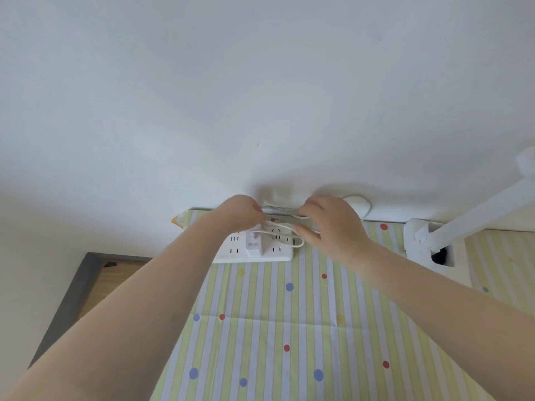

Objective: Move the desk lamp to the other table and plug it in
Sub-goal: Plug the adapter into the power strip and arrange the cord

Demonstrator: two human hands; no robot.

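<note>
A white power strip (254, 251) lies at the back of the table, close to the wall. Above it, my left hand (241, 211) and my right hand (330, 221) both pinch loops of a thin white cord (282, 227), stretched between them over the sockets. A further loop of the cord (363, 202) curves against the wall behind my right hand. The white desk lamp (428, 241) stands at the right, its base on the table and its arm slanting up to the right edge. The plug is hidden among my fingers.
The table (289, 328) wears a cloth of green and white stripes with coloured dots. A white wall rises just behind it. Left of the table is wooden floor (115, 273) with a dark grey strip.
</note>
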